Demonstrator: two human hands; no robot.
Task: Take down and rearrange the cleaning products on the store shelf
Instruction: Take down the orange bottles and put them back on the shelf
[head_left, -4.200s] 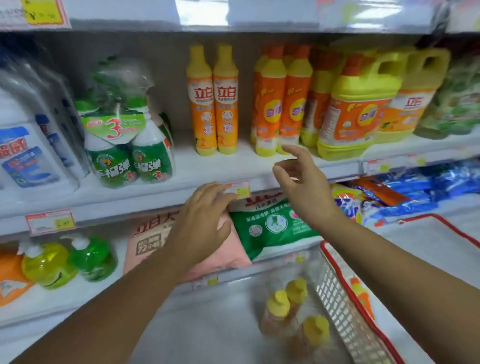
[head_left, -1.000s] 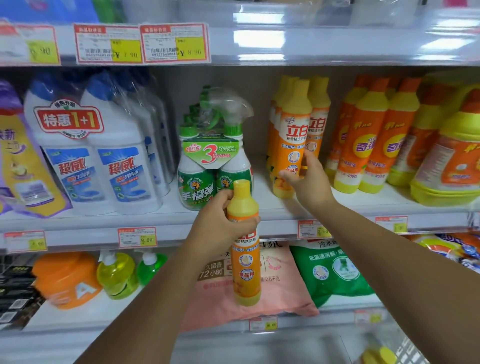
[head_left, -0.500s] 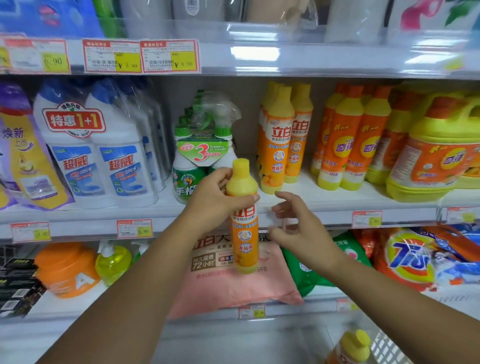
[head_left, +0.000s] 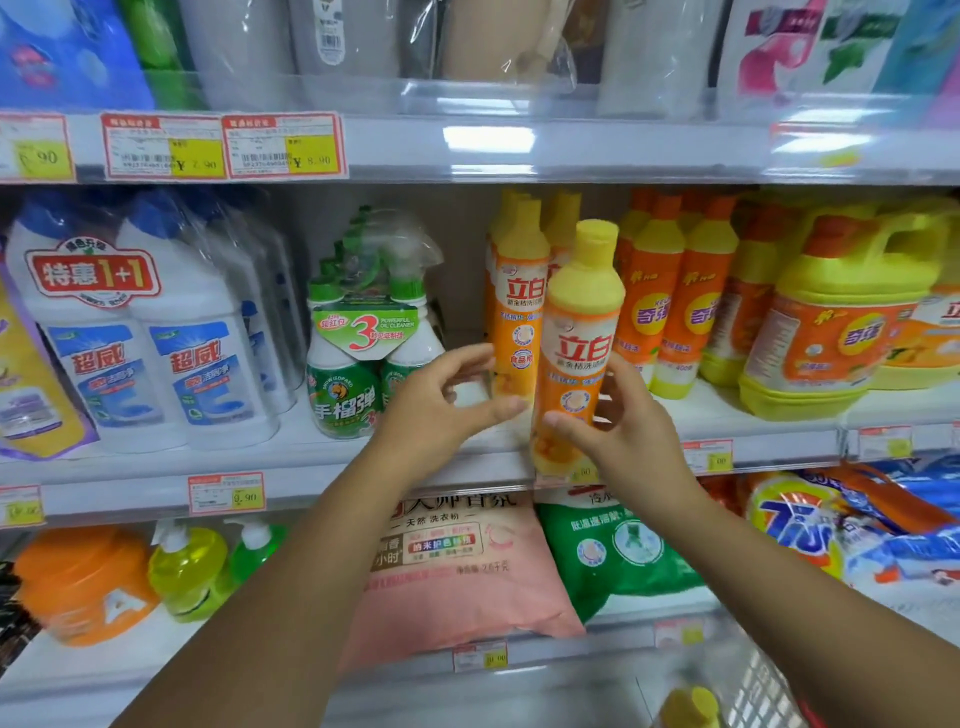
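Soap bottle (head_left: 579, 332), upright in the head view, is gripped low down by the right hand (head_left: 631, 436), fingers and thumb curled round it. Its base is level with the front lip of the middle shelf (head_left: 332, 462), just beside the matching bottles (head_left: 519, 312) standing there. The left hand (head_left: 439, 415) is spread loose and holds nothing (thumb tip near the front one); pushed in this low, the base could catch the lip and tip, or nudge that tall, narrow row over.
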